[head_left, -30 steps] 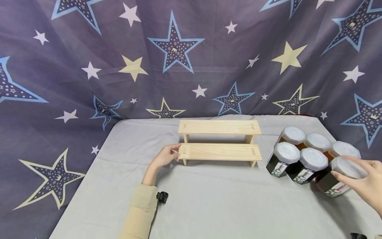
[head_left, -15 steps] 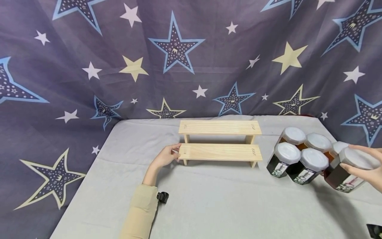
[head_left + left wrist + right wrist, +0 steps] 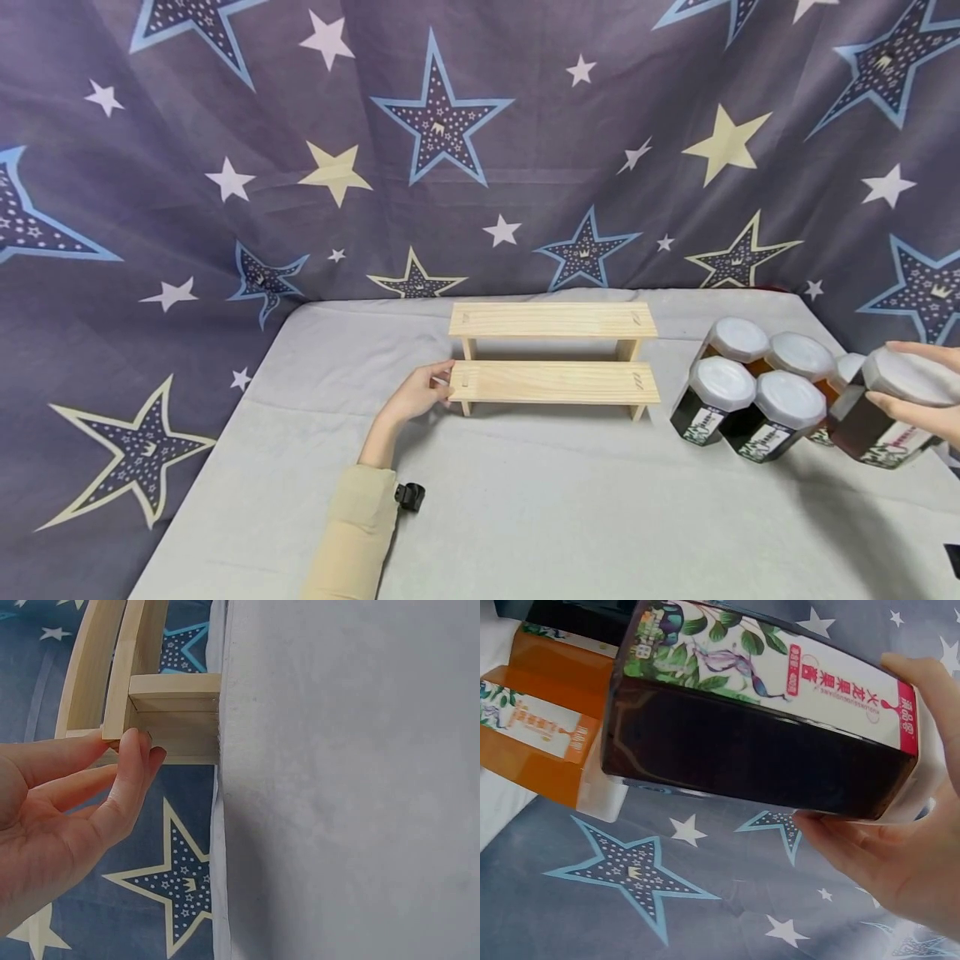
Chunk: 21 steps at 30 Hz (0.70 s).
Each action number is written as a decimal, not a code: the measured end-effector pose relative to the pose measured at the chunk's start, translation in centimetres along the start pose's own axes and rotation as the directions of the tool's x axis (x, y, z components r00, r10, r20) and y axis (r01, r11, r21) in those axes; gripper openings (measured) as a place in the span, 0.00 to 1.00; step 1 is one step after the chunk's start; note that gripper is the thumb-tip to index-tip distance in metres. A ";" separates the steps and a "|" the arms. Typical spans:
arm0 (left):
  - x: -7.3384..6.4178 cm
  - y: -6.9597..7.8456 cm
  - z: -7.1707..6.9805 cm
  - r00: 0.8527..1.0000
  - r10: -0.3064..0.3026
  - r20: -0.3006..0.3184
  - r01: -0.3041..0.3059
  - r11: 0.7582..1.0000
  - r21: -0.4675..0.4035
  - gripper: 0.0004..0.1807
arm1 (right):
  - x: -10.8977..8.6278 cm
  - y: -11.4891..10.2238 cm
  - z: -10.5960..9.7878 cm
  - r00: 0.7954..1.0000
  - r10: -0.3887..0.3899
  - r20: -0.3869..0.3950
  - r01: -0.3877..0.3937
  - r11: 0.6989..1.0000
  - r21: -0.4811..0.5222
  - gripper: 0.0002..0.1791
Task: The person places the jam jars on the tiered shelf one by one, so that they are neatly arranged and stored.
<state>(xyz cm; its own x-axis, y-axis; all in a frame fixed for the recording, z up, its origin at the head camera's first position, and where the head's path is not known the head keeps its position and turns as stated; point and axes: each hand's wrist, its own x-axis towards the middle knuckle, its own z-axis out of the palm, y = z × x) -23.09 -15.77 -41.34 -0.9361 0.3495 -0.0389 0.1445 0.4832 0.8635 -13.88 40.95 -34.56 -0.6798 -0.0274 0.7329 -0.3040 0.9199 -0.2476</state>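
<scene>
In the head view, my left hand (image 3: 411, 393) pinches the left end of the lower board of a pale two-step wooden stand (image 3: 555, 382). Thumb and fingertips meet at that board's end in the left wrist view. At the far right, my right hand (image 3: 926, 417) grips a dark jar (image 3: 873, 425) by its white lid, fingers and thumb on opposite sides. The jar is raised, its shadow lying apart on the cloth. A white label (image 3: 780, 667) with leaves and pink lettering faces up in the right wrist view. Part of the right hand is out of the head frame.
Two dark jars with white lids (image 3: 722, 383) stand in front, with amber jars (image 3: 799, 357) behind, one partly covered by the held jar. Grey cloth (image 3: 570, 508) covers the table. A star-printed curtain (image 3: 525, 92) hangs behind and at the sides.
My right hand has lifted the dark jar from the front row and moved it to the right, uncovering more of the amber jar's side. My left hand and the stand have stayed put.
</scene>
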 end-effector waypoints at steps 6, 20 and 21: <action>0.6 -1.5 0.1 1.000 -0.016 -0.018 0.016 0.999 0.028 0.27 | 1.2 -1.5 -0.9 0.999 0.006 0.036 -0.006 1.000 -0.007 0.48; 1.0 -1.6 0.0 1.000 -0.001 -0.006 0.001 1.000 0.025 0.27 | 3.3 -6.4 -0.1 0.997 0.001 -0.074 0.008 0.992 0.130 0.46; 1.0 -1.7 0.0 1.000 0.000 -0.005 0.000 1.000 0.024 0.27 | 3.4 -6.7 0.0 0.999 0.014 -0.053 -0.006 0.990 0.144 0.42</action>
<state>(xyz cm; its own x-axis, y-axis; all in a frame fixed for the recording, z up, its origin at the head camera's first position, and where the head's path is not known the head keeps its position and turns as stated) -24.23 -16.23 -42.82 -0.9376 0.3456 -0.0370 0.1516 0.5024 0.8512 -14.11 34.73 -30.43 -0.6479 0.0057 0.7617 -0.3932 0.8540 -0.3408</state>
